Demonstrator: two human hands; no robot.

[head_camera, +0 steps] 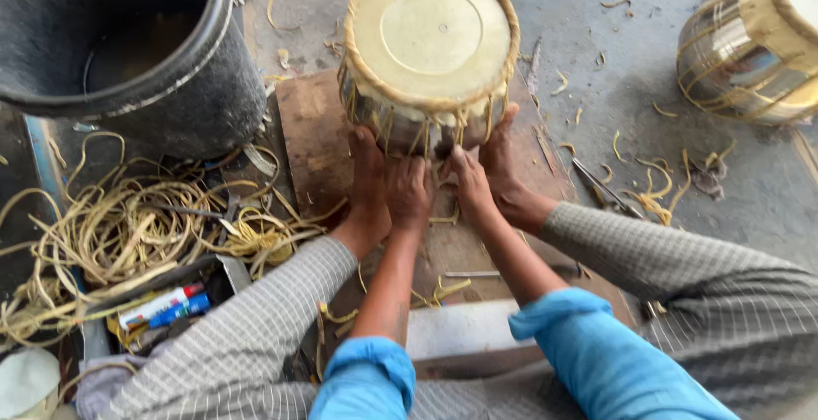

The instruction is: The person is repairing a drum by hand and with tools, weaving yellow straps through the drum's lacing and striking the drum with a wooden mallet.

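Note:
A small drum (430, 37) with a pale skin head and a woven rim stands on a wooden board (311, 130). Pale strap lacing (407, 133) runs down its metal side. My two bare feet press against the drum's near side, one on the left (368, 177) and one on the right (504, 169). Between them, my left hand (410, 194) is closed in a fist at the foot of the drum, on the lacing. My right hand (471, 183) sits beside it, its fingers pinching the lacing. What exactly lies inside each fist is hidden.
A big black bucket (196, 88) stands at the far left. A tangle of pale strips (128, 233) lies below it, next to a tray with a marker (162, 307). A second laced drum (750, 45) lies at the top right. A metal hand tool (607, 190) rests on the concrete floor.

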